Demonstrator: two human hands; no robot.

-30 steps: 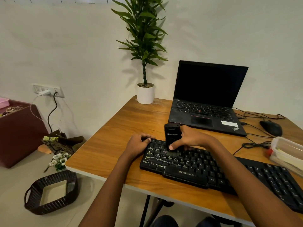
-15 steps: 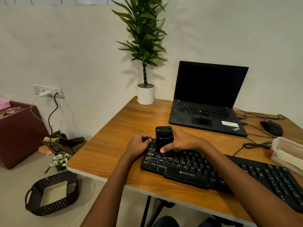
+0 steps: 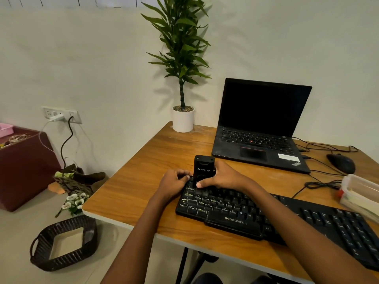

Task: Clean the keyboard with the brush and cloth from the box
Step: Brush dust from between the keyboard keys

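Observation:
A black Zebronics keyboard (image 3: pixel 266 218) lies along the desk's front edge. My right hand (image 3: pixel 221 177) grips an upright black block-shaped brush (image 3: pixel 204 167) marked STRIFF, its lower end down on the keys at the keyboard's far left corner. My left hand (image 3: pixel 174 182) holds the keyboard's left end, fingers curled over its top corner. A clear plastic box (image 3: pixel 361 193) stands at the right edge of the desk. No cloth is visible.
An open black laptop (image 3: pixel 260 128) sits behind the keyboard, a potted plant (image 3: pixel 183 117) at the desk's far left corner, a black mouse (image 3: pixel 340 162) with cables at the right. On the floor to the left are a dark wicker basket (image 3: pixel 63 242) and a maroon cabinet (image 3: pixel 22 167).
My right hand has slid the brush leftward and farther back across the keys, up to my left hand at the keyboard's corner. The left hand has stayed put.

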